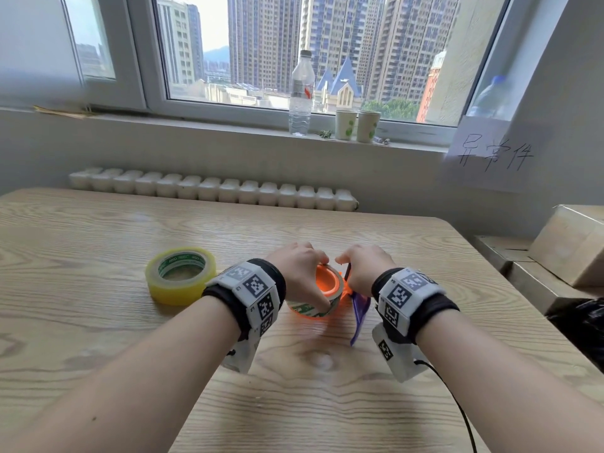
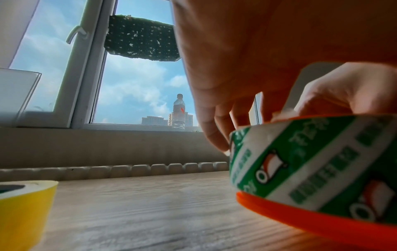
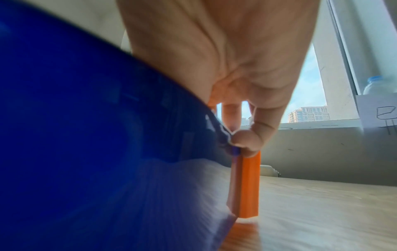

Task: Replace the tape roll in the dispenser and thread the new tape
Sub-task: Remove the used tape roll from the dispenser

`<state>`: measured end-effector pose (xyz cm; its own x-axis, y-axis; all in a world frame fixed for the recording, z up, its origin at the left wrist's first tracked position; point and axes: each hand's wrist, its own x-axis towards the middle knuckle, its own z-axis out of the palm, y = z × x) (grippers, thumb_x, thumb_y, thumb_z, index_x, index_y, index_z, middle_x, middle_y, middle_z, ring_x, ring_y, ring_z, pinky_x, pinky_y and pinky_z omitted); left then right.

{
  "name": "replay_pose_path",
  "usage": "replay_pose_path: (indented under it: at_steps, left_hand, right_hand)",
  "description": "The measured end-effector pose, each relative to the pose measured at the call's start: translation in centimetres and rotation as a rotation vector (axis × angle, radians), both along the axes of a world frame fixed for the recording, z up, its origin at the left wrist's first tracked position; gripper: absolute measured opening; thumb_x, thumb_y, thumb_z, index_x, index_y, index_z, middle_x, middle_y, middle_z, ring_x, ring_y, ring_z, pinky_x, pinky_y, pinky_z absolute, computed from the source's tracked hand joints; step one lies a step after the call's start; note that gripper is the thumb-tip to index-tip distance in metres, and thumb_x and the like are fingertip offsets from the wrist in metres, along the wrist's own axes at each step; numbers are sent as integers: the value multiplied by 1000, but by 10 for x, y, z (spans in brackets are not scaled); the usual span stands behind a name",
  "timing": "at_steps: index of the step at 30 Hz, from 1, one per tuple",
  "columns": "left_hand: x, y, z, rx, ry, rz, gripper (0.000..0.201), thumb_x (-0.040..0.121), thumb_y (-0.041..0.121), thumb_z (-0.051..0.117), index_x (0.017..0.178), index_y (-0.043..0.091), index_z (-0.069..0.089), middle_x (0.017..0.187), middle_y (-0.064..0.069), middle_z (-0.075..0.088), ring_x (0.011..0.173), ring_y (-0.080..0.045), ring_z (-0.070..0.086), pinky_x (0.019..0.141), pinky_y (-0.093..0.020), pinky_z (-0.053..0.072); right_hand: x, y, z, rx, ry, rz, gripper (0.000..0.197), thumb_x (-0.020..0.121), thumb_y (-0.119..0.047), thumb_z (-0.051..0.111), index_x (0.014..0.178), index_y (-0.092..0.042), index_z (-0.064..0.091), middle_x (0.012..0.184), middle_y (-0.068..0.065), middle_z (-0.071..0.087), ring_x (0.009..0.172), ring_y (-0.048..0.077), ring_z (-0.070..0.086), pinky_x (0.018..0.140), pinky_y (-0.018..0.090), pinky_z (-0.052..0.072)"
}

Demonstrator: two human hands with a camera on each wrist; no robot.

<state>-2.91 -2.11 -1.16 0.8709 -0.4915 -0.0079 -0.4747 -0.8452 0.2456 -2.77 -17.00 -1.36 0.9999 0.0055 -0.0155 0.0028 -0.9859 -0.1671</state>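
Observation:
The orange tape dispenser (image 1: 327, 282) lies on the wooden table (image 1: 98, 322) with a blue-purple part (image 1: 359, 312) at its right side. On its hub sits an old tape core (image 1: 313, 309), white with green print. My left hand (image 1: 305, 276) grips this old tape core (image 2: 311, 169), fingers (image 2: 217, 134) on the far rim and thumb on the near side, above the orange flange (image 2: 300, 215). My right hand (image 1: 359, 269) pinches the dispenser's blue part and an orange bar (image 3: 249, 183) from above. A full yellow tape roll (image 1: 180, 275) lies flat to the left, untouched.
A water bottle (image 1: 300, 96) and two paper cups (image 1: 358, 125) stand on the window sill. Cardboard boxes (image 1: 568, 246) and a black bag (image 1: 581, 322) crowd the table's right edge. A radiator (image 1: 212, 189) runs behind the table. A handwritten paper sign (image 1: 490, 155) hangs at right.

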Motion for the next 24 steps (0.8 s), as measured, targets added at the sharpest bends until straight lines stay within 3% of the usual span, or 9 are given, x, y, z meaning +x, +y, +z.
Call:
replay_pose_path:
  at_steps: [4, 7, 11, 15, 19, 21, 24]
  left_hand:
    - [-2, -5, -4, -22, -44, -16, 88, 60, 42, 73, 138, 21, 39, 131, -5, 46, 123, -22, 37, 101, -32, 38]
    - [1, -4, -11, -15, 35, -1, 93, 61, 41, 74, 142, 22, 31, 134, -8, 44, 126, -23, 35, 100, -33, 37]
    - [2, -2, -15, -19, 159, 49, 86, 64, 41, 73, 137, 15, 36, 133, -6, 51, 120, -22, 48, 97, -33, 45]
    - [2, -6, -13, -2, 57, 30, 82, 60, 41, 75, 130, 12, 43, 121, -6, 57, 108, -21, 53, 89, -32, 49]
    - [3, -7, -15, -42, -11, 19, 82, 59, 44, 73, 129, 11, 45, 121, -6, 56, 112, -22, 50, 91, -30, 45]
    - [3, -5, -14, -150, -10, 64, 80, 58, 49, 72, 126, 12, 50, 118, -5, 61, 107, -21, 54, 89, -30, 47]
    - [9, -2, -3, -330, -22, 146, 79, 58, 53, 71, 125, 16, 52, 115, -3, 64, 101, -18, 58, 83, -28, 48]
  right_hand:
    - [0, -3, -4, -10, -18, 27, 51, 83, -10, 54, 132, -22, 55, 137, 1, 55, 130, 21, 47, 105, 31, 40]
    - [0, -6, -6, 12, -19, 43, 53, 81, -6, 56, 132, -23, 55, 137, -3, 54, 131, 17, 45, 107, 28, 37]
    - [2, -7, -8, 39, -28, 41, 56, 78, 1, 53, 128, -22, 59, 135, -3, 57, 128, 16, 49, 106, 28, 40]
    - [3, -7, -10, 55, -26, 31, 54, 78, 1, 53, 128, -19, 59, 135, -1, 58, 127, 17, 51, 106, 28, 41]
    - [5, -10, -13, 64, -31, 17, 50, 79, -5, 57, 126, -20, 61, 133, -2, 59, 127, 17, 51, 105, 28, 41]
    - [6, -12, -14, 60, -31, 20, 48, 77, -6, 57, 122, -21, 63, 130, -2, 62, 124, 18, 53, 101, 27, 43]
    - [6, -14, -12, 35, -10, 7, 42, 76, -3, 52, 111, -19, 68, 119, 5, 65, 112, 26, 57, 81, 25, 42]
